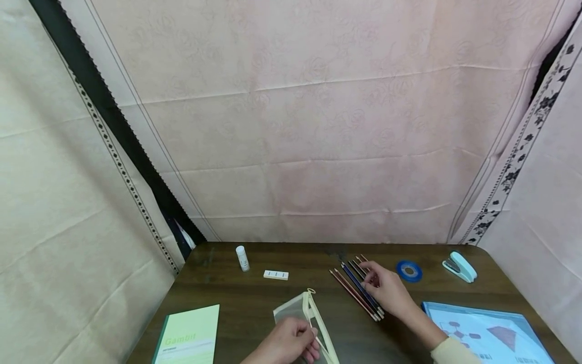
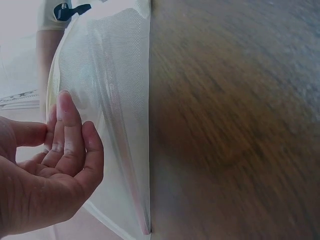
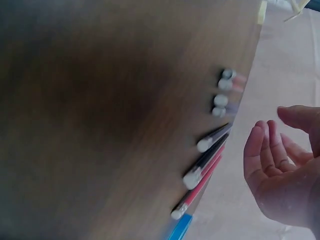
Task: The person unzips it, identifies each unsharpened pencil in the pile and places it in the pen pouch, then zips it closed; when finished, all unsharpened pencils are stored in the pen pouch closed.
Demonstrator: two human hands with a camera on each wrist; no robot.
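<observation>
My left hand pinches the cream edge of a mesh zip pouch between thumb and fingertips, and the pouch stands with its zip side up. Through the pouch's mesh in the left wrist view, a faint pinkish stick shows along the bottom. Over a row of several pencils hovers my right hand. In the right wrist view its thumb and fingers are apart, with nothing between them. The pencils, red, blue and dark, lie side by side with their white eraser ends towards me.
A glue stick and a white eraser-like block lie at the back left. Blue tape and a light-blue stapler are at the back right. A green notebook lies front left, a blue folder front right.
</observation>
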